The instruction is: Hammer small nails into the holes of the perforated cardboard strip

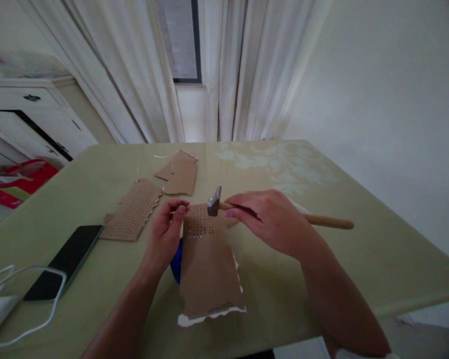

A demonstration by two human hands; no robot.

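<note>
At a table [362,271], a cardboard sheet [211,269] sits between a person's left hand [167,230] and right hand [272,217], a hammer [213,203] in the latter; a second sheet [129,214] lies farther left, a phone [65,264] nearer the front, cardboard scraps [182,178] behind, curtains [265,65] beyond the far edge.

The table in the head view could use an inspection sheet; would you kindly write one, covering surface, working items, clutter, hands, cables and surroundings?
Surface: table, pale green covering, patterned at far right.
Working items: hammer over the perforated cardboard, contact unclear; blue object partly hidden by it.
Clutter: second perforated sheet, cardboard scraps, phone.
Hands: left hand at the cardboard's far left corner, anything pinched too small to identify; right hand grips the hammer's handle.
Cables: white cable looping over the phone.
Surroundings: curtains, window, white cabinet, red item at left.
</note>
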